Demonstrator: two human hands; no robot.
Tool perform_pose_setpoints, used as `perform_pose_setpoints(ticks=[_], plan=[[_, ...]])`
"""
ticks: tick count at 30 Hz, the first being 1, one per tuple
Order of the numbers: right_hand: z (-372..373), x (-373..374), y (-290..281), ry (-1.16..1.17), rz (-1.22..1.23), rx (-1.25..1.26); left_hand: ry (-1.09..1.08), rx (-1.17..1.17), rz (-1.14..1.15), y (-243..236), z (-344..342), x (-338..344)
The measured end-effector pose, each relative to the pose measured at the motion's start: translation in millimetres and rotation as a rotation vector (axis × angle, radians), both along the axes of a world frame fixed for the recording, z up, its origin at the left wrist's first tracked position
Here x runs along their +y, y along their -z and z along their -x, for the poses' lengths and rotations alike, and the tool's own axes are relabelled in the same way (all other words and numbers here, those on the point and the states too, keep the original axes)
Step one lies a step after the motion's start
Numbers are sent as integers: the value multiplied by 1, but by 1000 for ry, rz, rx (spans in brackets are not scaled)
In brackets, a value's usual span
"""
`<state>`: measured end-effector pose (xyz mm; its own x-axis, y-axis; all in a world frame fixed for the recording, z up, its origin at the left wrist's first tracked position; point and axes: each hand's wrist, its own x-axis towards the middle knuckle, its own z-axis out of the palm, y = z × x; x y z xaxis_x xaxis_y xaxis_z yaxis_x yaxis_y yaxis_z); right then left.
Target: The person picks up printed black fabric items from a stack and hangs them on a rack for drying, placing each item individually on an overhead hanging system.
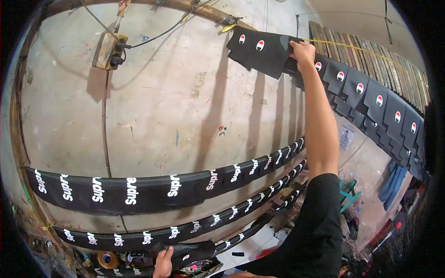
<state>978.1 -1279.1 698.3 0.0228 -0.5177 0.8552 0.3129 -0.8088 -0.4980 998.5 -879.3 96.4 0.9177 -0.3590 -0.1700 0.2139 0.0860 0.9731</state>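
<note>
My right hand (303, 53) is raised to the upper right, fingers pinched on the edge of a black printed fabric piece (273, 58) that hangs from a yellow line. Two small red-and-white emblems show on the hanging fabric to the left of the hand. Low in the view, my left hand (163, 263) is closed, thumb up, on a black fabric piece (197, 252) bearing the same kind of emblem. That piece lies close to the lower rows of hanging fabric, and most of the left fingers are hidden.
Many emblem-marked black pieces (360, 88) hang along the line at right. Rows of black pieces with white lettering (153, 192) cross the wall lower down. Wooden slats (371, 60), a wired socket box (110, 51), a tape roll (107, 260), blue cloth (393, 183) and a green stool (348, 194) surround them.
</note>
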Motion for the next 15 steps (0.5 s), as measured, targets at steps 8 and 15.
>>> perform_pose_setpoints(ticks=[8, 15], plan=[[20, -25, 19, 181, 245, -1, 82, 8, 6, 5, 0, -3], [14, 36, 454, -77, 111, 753, 88, 13, -26, 18, 0, 43]])
